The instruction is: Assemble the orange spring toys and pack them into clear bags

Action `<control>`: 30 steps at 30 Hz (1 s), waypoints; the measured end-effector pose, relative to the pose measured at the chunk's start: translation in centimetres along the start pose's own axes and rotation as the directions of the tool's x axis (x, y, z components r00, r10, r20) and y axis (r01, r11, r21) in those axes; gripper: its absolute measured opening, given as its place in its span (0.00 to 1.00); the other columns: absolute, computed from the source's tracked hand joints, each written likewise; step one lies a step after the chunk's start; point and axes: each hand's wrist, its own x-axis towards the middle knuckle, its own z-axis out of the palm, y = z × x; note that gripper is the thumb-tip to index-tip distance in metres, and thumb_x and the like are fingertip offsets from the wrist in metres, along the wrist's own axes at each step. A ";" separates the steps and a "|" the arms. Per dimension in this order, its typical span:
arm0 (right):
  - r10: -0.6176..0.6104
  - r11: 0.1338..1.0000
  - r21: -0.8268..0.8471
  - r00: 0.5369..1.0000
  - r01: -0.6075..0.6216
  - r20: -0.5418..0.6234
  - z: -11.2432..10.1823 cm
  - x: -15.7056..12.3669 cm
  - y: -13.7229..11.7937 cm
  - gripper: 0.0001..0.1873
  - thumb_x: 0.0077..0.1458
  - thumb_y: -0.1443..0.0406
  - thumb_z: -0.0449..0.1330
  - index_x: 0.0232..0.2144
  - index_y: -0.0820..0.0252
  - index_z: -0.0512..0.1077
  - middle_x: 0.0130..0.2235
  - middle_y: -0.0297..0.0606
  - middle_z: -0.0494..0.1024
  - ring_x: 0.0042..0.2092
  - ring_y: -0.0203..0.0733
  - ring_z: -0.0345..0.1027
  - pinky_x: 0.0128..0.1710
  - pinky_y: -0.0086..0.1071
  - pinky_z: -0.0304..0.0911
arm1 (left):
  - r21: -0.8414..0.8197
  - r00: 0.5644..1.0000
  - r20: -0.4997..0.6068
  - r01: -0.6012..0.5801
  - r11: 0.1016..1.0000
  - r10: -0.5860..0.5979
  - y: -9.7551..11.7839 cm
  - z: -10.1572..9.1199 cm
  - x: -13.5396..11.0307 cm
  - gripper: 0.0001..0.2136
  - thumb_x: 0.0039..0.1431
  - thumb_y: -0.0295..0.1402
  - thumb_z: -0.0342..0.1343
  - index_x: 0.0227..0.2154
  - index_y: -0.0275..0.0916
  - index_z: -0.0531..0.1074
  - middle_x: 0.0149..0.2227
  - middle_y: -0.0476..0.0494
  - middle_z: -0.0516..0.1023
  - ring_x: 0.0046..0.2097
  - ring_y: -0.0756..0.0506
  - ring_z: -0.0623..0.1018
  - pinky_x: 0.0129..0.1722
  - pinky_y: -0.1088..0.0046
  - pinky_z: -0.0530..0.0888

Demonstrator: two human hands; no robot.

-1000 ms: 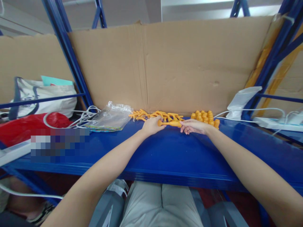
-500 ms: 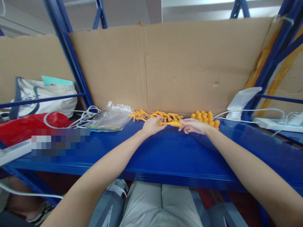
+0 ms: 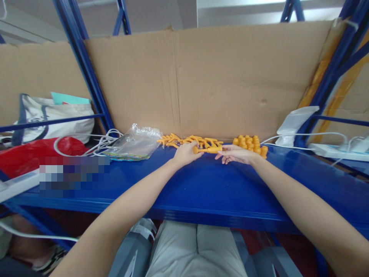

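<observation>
Over the back of the blue shelf top, both my hands meet at one orange plastic piece, rounded and thicker toward its right end. My left hand is closed around its left end, where a small round orange knob shows by the thumb. With the thumb and forefinger of my right hand I pinch the right end; the other fingers hang loosely below. Behind the hands lies a row of branching orange parts with small metal bits. Right of them stand several rounded orange pieces in close rows.
A cardboard sheet walls off the back. On the left lie a clear plastic bag, white cables, a red bag and a white tote. Rightward are a clear plastic pouch and a power strip.
My right hand's fingers have shifted on the orange piece and the lower ones have loosened. The piece has turned slightly. My left hand stays almost in place.
</observation>
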 end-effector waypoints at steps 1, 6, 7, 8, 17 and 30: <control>-0.007 1.000 -0.008 1.000 0.007 -0.006 0.0 0.0 0.0 0.09 0.53 0.63 0.64 0.35 0.62 0.71 0.34 0.41 0.80 0.26 0.31 0.69 0.27 0.24 0.67 | -0.004 1.000 0.003 -0.002 1.000 0.002 0.0 -0.1 0.0 0.15 0.54 0.43 0.57 0.41 0.39 0.73 0.37 0.42 0.80 0.41 0.40 0.78 0.41 0.68 0.73; 0.017 1.000 -0.019 0.999 -0.018 -0.051 0.3 0.3 0.0 0.20 0.59 0.54 0.56 0.28 0.67 0.73 0.24 0.43 0.78 0.20 0.31 0.66 0.21 0.24 0.64 | -0.014 1.000 -0.009 -0.023 1.000 0.023 0.2 -0.2 -0.1 0.15 0.54 0.43 0.58 0.40 0.40 0.73 0.37 0.42 0.79 0.42 0.40 0.78 0.41 0.67 0.73; 0.020 0.999 -0.024 0.998 -0.021 -0.059 0.4 0.3 0.0 0.22 0.59 0.53 0.56 0.27 0.67 0.73 0.23 0.43 0.77 0.19 0.31 0.65 0.20 0.24 0.63 | -0.014 1.000 -0.011 -0.026 1.000 0.026 0.2 -0.2 -0.1 0.15 0.54 0.43 0.58 0.40 0.40 0.73 0.37 0.42 0.79 0.42 0.40 0.78 0.41 0.67 0.73; 0.022 0.999 -0.028 0.997 -0.024 -0.067 0.5 0.4 0.0 0.22 0.59 0.52 0.56 0.26 0.67 0.73 0.22 0.43 0.77 0.19 0.31 0.65 0.19 0.24 0.63 | -0.012 1.000 -0.011 -0.027 1.000 0.027 0.2 -0.2 -0.1 0.15 0.54 0.43 0.58 0.41 0.40 0.73 0.38 0.42 0.79 0.43 0.40 0.78 0.42 0.67 0.73; 0.049 0.998 -0.037 0.994 -0.052 -0.095 1.0 0.2 -0.3 0.24 0.60 0.52 0.53 0.24 0.66 0.72 0.19 0.41 0.75 0.16 0.30 0.62 0.15 0.22 0.60 | 0.016 0.999 -0.006 -0.035 0.999 0.035 0.1 0.0 -0.1 0.16 0.54 0.43 0.58 0.41 0.39 0.73 0.38 0.42 0.79 0.42 0.40 0.78 0.41 0.68 0.73; 0.130 0.989 -0.058 0.986 -0.136 -0.100 1.1 0.3 -0.4 0.30 0.61 0.46 0.46 0.26 0.66 0.71 0.18 0.42 0.75 0.15 0.32 0.63 0.14 0.23 0.60 | 0.029 0.999 0.001 -0.035 0.999 0.035 0.1 0.0 -0.1 0.16 0.55 0.43 0.57 0.42 0.38 0.73 0.39 0.42 0.80 0.43 0.40 0.78 0.41 0.67 0.73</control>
